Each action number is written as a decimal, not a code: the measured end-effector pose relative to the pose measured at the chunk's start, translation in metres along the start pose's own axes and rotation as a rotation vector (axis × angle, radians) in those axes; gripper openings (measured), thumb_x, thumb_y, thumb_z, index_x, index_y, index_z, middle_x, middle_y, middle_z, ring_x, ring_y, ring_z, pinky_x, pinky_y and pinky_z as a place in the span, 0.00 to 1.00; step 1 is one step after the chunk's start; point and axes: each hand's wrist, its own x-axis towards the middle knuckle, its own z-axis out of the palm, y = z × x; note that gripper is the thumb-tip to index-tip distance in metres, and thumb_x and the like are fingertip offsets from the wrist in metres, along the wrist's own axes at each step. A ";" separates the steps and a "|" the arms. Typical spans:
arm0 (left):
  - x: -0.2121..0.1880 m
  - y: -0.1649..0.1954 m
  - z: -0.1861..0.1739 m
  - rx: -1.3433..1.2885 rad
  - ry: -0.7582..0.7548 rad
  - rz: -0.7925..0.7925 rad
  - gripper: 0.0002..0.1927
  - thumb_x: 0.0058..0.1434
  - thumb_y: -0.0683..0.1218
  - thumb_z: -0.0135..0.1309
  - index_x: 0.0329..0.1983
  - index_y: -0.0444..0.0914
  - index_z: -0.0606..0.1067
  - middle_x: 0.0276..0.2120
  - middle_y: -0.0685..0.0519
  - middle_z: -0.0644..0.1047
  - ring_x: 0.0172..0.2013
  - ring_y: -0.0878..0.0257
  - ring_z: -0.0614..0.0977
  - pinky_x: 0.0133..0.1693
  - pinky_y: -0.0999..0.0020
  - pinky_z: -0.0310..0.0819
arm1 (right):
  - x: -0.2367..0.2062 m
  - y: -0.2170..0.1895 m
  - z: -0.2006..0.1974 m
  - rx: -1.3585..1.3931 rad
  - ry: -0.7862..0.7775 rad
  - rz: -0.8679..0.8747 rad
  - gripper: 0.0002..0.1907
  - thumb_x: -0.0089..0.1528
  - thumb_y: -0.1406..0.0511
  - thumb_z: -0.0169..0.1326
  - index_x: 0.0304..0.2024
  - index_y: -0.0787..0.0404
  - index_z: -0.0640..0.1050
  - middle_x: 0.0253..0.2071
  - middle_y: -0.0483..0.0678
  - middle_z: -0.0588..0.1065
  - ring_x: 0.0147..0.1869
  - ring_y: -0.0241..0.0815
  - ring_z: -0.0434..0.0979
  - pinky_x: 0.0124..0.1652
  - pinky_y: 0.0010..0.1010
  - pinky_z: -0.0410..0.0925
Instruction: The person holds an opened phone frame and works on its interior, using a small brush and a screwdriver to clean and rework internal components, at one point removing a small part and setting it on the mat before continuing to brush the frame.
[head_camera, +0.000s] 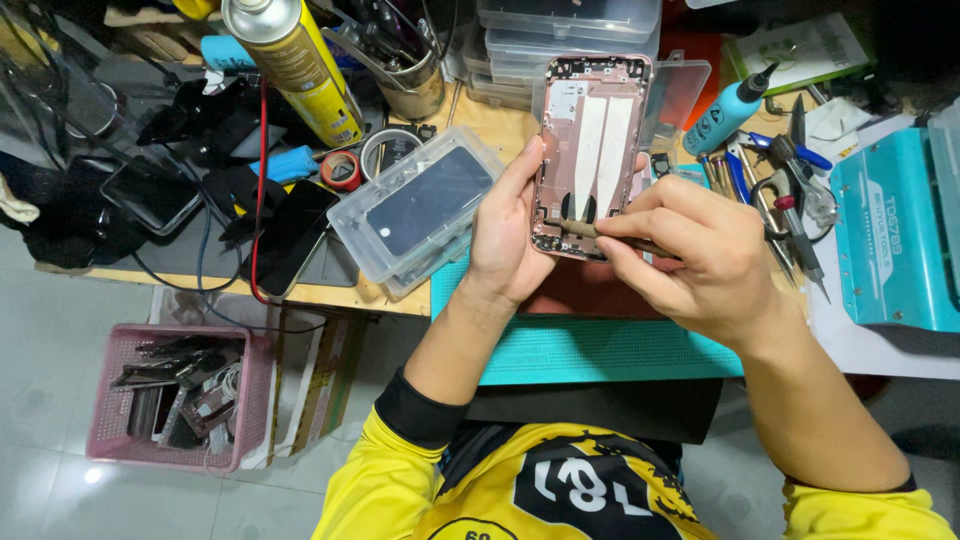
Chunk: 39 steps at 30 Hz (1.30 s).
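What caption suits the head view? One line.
Left hand holds an opened phone shell; right hand works a thin tool inside.

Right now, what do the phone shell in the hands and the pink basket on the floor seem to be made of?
The phone shell, held by the left hand, looks like metal with a matte rose finish: thin rigid walls, soft sheen. The tool in the right hand hides its lower edge. The pink basket looks like moulded plastic: a regular lattice wall, even colour, dull surface.

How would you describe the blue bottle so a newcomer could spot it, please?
Start at the teal box on the right of the desk. Just left of it, among scattered tools, lies the blue bottle, tilted, the only thing there with a thin black nozzle.
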 end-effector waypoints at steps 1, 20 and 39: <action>0.000 0.000 0.000 0.002 -0.001 0.002 0.29 0.83 0.54 0.29 0.75 0.28 0.60 0.63 0.33 0.73 0.64 0.44 0.76 0.69 0.49 0.67 | 0.000 0.000 0.000 0.001 -0.001 0.002 0.09 0.59 0.72 0.65 0.43 0.64 0.82 0.35 0.49 0.76 0.34 0.41 0.77 0.32 0.29 0.69; -0.002 -0.001 -0.004 0.013 0.036 0.101 0.26 0.83 0.54 0.32 0.72 0.30 0.64 0.61 0.35 0.75 0.61 0.47 0.78 0.66 0.52 0.70 | -0.008 0.010 0.011 0.181 0.002 0.046 0.14 0.58 0.76 0.63 0.46 0.63 0.82 0.42 0.48 0.75 0.43 0.40 0.77 0.40 0.27 0.69; -0.011 -0.006 0.006 0.172 0.169 0.208 0.20 0.82 0.50 0.36 0.67 0.32 0.68 0.57 0.47 0.77 0.55 0.58 0.80 0.60 0.59 0.74 | -0.012 0.020 0.020 0.435 -0.044 0.322 0.03 0.64 0.72 0.59 0.38 0.67 0.79 0.31 0.47 0.82 0.33 0.31 0.84 0.33 0.20 0.73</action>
